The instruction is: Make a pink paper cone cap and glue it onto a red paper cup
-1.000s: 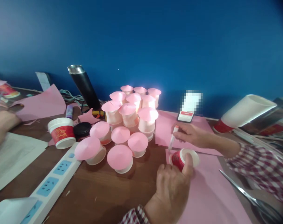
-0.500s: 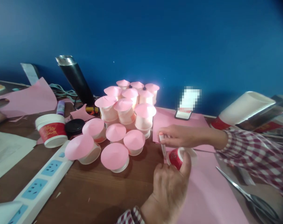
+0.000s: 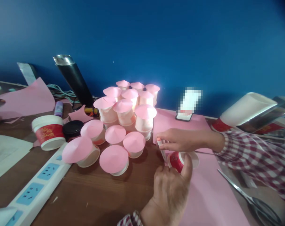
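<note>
On the pink paper (image 3: 213, 191) a red-and-white paper cup (image 3: 176, 161) lies on its side. My left hand (image 3: 169, 188) is closed around its near side, thumb pressed on the cup and the other fingers curled out of sight. Just above it, my right hand (image 3: 182, 139) pinches a slim white marker (image 3: 161, 147) with an orange end on top. The marker stands nearly upright by the cup's base at the paper's left edge; whether its lower end touches anything is hidden.
Left of my hands stand several small cups topped with pink paper cones (image 3: 114, 158). Scissors (image 3: 252, 201) lie at right, below stacked paper cups (image 3: 248, 106). A phone (image 3: 184, 116) leans at the blue wall. A power strip (image 3: 31, 188), stacked cups (image 3: 49, 131) and black flask (image 3: 74, 78) are at left.
My right hand and the marker have shifted slightly left and down, and the marker leans a little more. My left hand keeps its hold on the cup. The view has moved slightly.
</note>
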